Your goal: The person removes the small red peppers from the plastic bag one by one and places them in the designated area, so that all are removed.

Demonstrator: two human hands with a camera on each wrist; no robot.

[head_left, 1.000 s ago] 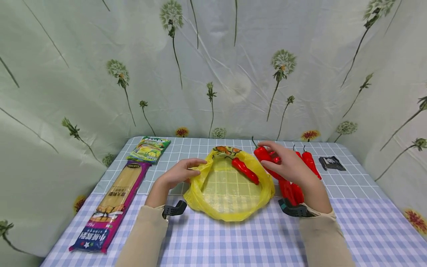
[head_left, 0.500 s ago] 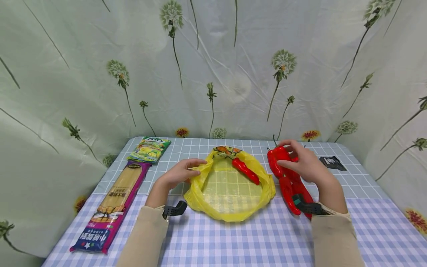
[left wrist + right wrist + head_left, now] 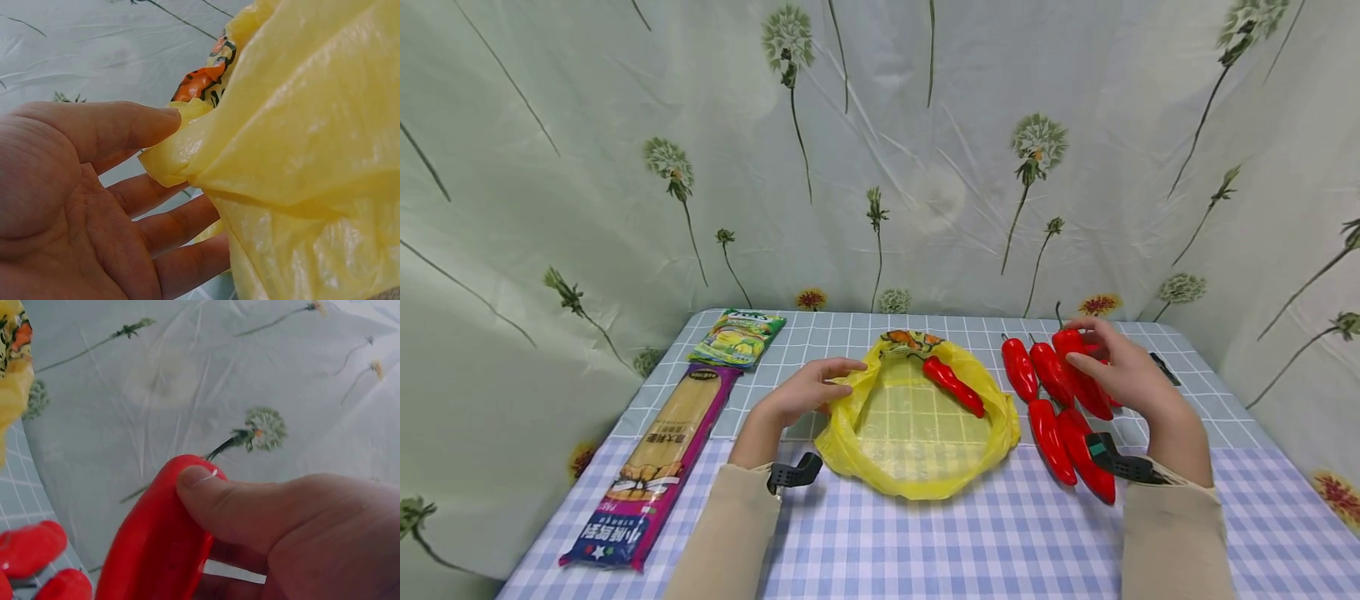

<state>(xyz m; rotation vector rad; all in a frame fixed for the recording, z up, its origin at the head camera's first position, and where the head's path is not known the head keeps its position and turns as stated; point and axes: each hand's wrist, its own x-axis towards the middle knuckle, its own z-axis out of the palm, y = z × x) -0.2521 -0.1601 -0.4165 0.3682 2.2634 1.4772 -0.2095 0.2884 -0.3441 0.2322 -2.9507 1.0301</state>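
My left hand (image 3: 803, 388) pinches the left rim of a yellow plastic bag (image 3: 895, 485) between thumb and forefinger. The bag stands with its mouth spread wide, and one red chili pepper (image 3: 953, 387) lies inside. In the left wrist view the bag (image 3: 300, 144) fills the right side. Over on the right, my right hand (image 3: 1127, 371) grips another red chili pepper (image 3: 156, 544) near its stem end, thumb on top. This pepper is tilted, stem up, above a group of several red chili peppers (image 3: 1051, 442) on the table. My hand partly covers that group.
On the left lie a long purple-edged pack of noodles (image 3: 658, 458) and a green-and-yellow packet (image 3: 737, 337). A small black packet (image 3: 1165, 368) lies at the back right, mostly behind my right hand. Floral cloth (image 3: 880, 150) hangs behind the checked table (image 3: 925, 550).
My right hand has moved right, away from the bag's edge, carrying the chili pepper over the group. More of the peppers there are uncovered. The left hand and bag have hardly moved.
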